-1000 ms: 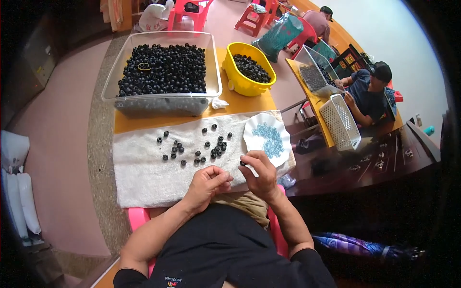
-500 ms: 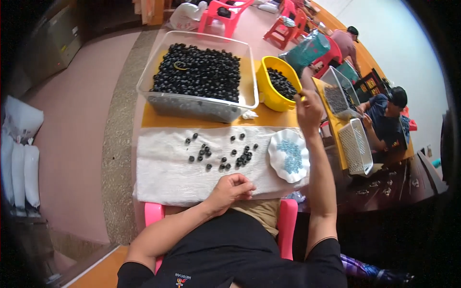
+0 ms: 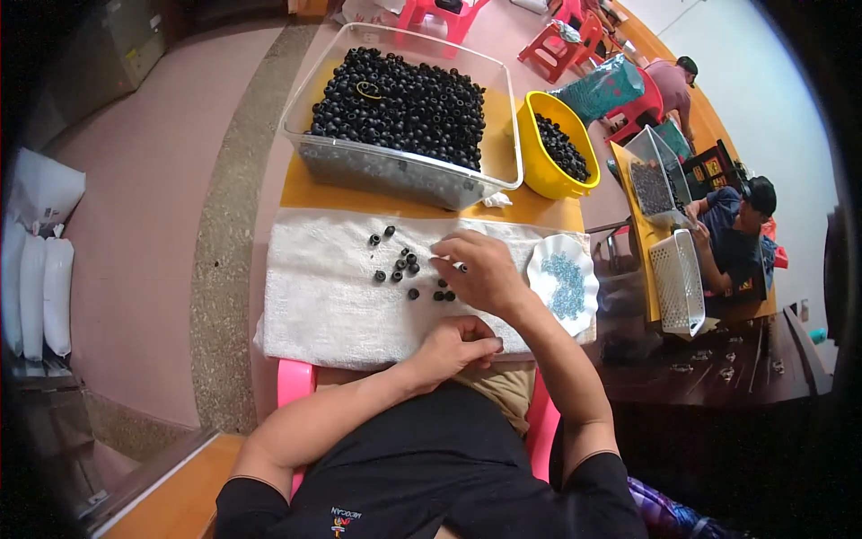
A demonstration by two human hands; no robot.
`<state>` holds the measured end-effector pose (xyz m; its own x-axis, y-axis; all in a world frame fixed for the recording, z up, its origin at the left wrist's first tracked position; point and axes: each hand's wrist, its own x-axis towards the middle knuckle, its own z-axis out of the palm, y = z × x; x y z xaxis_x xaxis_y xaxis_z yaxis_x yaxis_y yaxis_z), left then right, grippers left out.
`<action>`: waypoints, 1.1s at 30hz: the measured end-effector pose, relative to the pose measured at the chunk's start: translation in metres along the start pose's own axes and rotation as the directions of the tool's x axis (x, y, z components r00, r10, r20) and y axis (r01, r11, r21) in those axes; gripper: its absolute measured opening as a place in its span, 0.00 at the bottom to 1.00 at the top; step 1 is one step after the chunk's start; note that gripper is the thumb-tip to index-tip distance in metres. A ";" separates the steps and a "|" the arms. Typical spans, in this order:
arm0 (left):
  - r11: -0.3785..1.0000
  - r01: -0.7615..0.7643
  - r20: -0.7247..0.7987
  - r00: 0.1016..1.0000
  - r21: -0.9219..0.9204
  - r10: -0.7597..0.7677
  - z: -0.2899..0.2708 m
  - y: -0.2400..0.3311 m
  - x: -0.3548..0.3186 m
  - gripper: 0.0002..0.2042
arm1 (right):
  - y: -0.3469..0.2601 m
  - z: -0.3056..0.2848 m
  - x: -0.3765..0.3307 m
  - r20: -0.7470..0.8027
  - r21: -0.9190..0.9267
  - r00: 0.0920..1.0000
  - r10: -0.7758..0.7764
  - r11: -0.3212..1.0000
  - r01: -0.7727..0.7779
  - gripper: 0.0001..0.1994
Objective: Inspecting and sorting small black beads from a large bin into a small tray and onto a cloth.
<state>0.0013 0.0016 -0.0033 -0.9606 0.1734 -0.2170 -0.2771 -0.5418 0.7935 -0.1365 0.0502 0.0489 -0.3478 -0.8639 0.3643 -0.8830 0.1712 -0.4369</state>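
Observation:
Several small black ring-like pieces (image 3: 381, 276) with holes lie scattered on a white towel (image 3: 314, 310). Over the right part of this scatter reaches my right hand (image 3: 483, 274), thumb and index finger a little apart, hiding some of the pieces. A black piece (image 3: 461, 268) shows between its fingers, apparently not gripped. My left hand (image 3: 453, 349) rests closed at the towel's near edge, fingers curled and thumb pressed in; what it holds, if anything, is hidden. To the right sits a white scalloped dish (image 3: 585, 310) with small pale blue bits in it.
Behind the towel stands a clear plastic bin (image 3: 404, 162) full of black pieces. Beside it is a yellow tub (image 3: 532, 162) holding more. At right, a co-worker (image 3: 732, 225) sits by a white perforated basket (image 3: 678, 278). Pink chair arms (image 3: 294, 382) flank me.
My right hand has come from the yellow tub's rim down and left to the black pieces. My left hand stays closed near the towel's edge. The whole view has shifted slightly.

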 end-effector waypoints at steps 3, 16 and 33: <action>1.000 -0.003 0.011 1.000 0.025 0.003 -0.001 -0.005 0.001 0.08 | -0.003 0.007 0.013 0.142 -0.058 0.990 0.008 0.998 0.000 0.08; 1.000 0.010 0.004 1.000 0.018 -0.010 -0.001 -0.002 0.001 0.07 | -0.010 0.020 0.060 0.264 -0.125 0.954 0.140 0.986 -0.110 0.09; 0.987 0.007 -0.068 0.998 -0.162 -0.018 0.000 -0.001 -0.001 0.07 | -0.008 -0.003 0.008 0.071 0.101 0.994 0.088 0.990 -0.095 0.10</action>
<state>0.0020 0.0022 -0.0038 -0.9547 0.1267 -0.2692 -0.2829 -0.6664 0.6899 -0.1331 0.0426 0.0576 -0.4006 -0.8771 0.2648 -0.8099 0.2039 -0.5500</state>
